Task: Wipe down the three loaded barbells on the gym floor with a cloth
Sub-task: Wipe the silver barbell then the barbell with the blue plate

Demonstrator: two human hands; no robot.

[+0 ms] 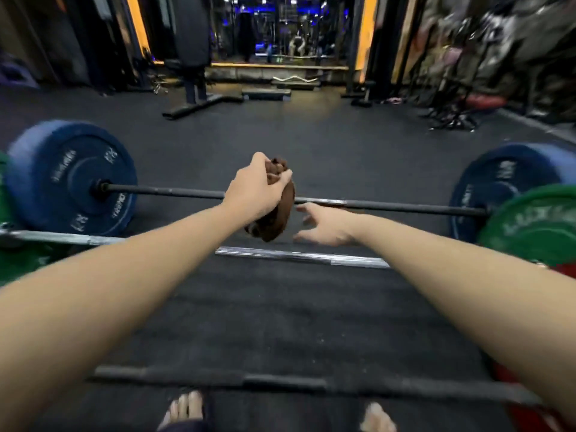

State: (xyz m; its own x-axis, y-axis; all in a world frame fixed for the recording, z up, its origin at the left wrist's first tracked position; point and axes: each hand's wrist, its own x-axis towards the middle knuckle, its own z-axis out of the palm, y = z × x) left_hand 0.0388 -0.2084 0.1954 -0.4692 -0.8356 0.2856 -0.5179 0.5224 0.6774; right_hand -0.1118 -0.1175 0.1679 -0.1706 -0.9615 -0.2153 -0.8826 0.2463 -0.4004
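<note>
- The brown cloth (285, 213) is bunched in the left hand (254, 194), whose fingers curl tight round its top. The loose end hangs in front of the far barbell (174, 191); whether it touches the bar I cannot tell.
- The right hand (325, 227) is just beside the cloth, fingers spread and holding nothing, apparently reaching for the hanging end.
- To do this step well, I judge it best to take that free end and wrap the cloth fully round the shaft. Then run it from the left blue plate (71, 182) across to the other, knurled stretches included.
- The middle barbell (299, 255), silver with a green plate (530, 226), lies nearer. The near barbell (280, 381) lies by the bare feet (184, 410) on the black gym floor (280, 313).
- Blur hides any grime on the bars.
</note>
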